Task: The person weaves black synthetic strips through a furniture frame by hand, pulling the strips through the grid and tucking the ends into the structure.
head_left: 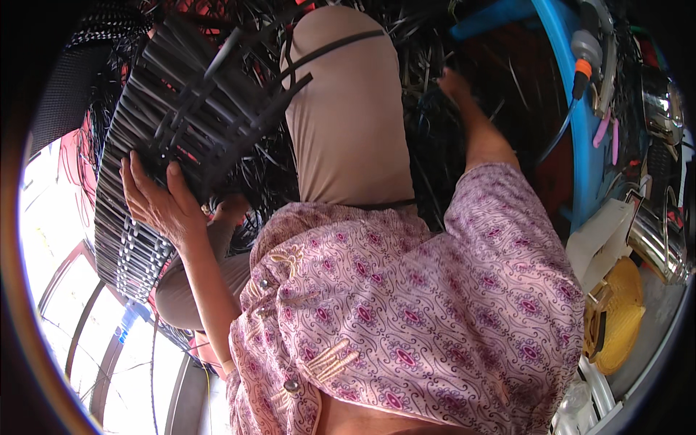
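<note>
My left hand [163,205] lies against a woven piece of dark grey plastic strips [138,109], with its thumb and fingers stretched apart. The piece stands at my left, and its rows of strips curve down toward the lower left. Several loose strip ends [290,90] stick out from it toward my raised knee. On the far side of that knee, my right hand [452,83] reaches out over a heap of loose black strips [428,109]. Shadow and blur hide its fingers, so I cannot make out whether it holds anything.
My knee in beige trousers [348,109] rises between the two hands. A blue plastic frame [583,167] stands at the right, with a grey and orange tool [583,61] and its cable beside it. Farther right are shiny metal pots [656,246] and a yellow woven hat [622,315].
</note>
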Available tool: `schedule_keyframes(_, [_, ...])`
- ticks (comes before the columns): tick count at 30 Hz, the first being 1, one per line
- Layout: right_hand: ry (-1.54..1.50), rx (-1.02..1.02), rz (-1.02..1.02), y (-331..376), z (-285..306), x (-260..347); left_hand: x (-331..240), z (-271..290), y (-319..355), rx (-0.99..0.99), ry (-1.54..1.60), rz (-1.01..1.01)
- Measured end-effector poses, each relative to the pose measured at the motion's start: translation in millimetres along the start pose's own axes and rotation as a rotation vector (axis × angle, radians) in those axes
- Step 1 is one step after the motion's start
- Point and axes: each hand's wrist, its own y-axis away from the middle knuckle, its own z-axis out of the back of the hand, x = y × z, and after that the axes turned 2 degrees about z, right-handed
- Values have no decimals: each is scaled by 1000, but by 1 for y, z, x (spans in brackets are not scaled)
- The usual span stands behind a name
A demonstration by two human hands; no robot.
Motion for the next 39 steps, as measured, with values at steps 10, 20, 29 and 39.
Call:
schedule_keyframes(10, [115,-352,29,42,82,92,-5,9,2,44,-14,34])
schedule_keyframes(20, [-545,-168,259,12,74,168,-8,16,2,78,-33,58])
schedule_keyframes(29, [-708,58,291,-62,72,270,-2,31,-25,91,36,58])
schedule_keyframes(39, [-824,601,420,-52,267,329,72,-59,-133,236,37,177])
